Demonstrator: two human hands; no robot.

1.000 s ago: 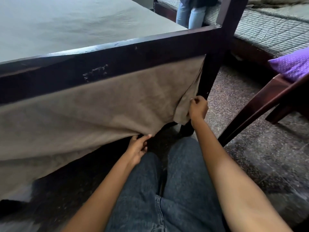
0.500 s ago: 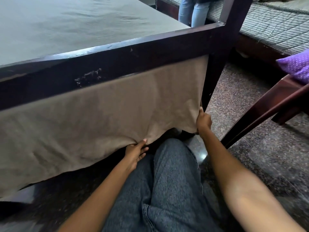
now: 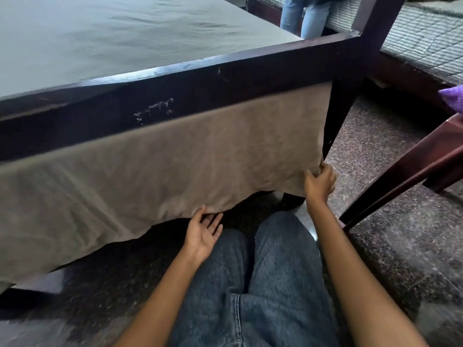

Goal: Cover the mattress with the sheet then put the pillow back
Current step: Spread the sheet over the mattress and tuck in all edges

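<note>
A grey-brown sheet (image 3: 175,176) lies smooth over the mattress (image 3: 112,38) and hangs down below the dark wooden footboard (image 3: 200,91) of the bed. My right hand (image 3: 320,182) grips the hanging sheet's lower right corner beside the bed leg. My left hand (image 3: 204,230) is palm up with straight fingers, its fingertips touching the sheet's bottom edge. A purple pillow (image 3: 454,97) shows only partly at the right edge, on a chair.
A dark wooden chair (image 3: 413,169) stands close on the right. Behind it is a second bed with a bare quilted mattress (image 3: 421,43). Another person's legs in jeans (image 3: 304,18) stand between the beds. The floor (image 3: 400,234) is speckled stone.
My right hand moved down and right, pulling the bunched corner of the sheet out flat. My left hand let go of the bottom edge and opened palm up.
</note>
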